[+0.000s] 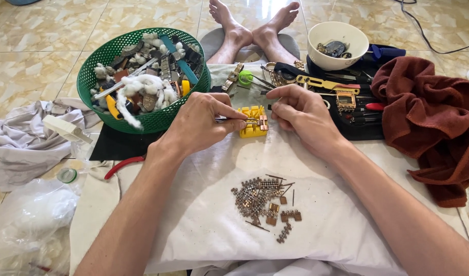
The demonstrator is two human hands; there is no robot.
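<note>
A thin metal tool (pixel 229 118) is pinched by the left hand (pixel 201 122) fingers at the yellow holder block (pixel 253 121). The right hand (pixel 301 115) fingers are curled together beside it

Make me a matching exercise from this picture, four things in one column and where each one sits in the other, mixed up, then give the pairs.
Things:
1. green basket
2. white bowl
3. yellow block
4. loose watch band links

Places:
A. between the left hand and right hand
B. on the white cloth, near the camera
C. far right, beside the tool tray
D. far left, full of watch straps and cotton

Pairs: 1-D, 2-C, 3-A, 4-B
</note>
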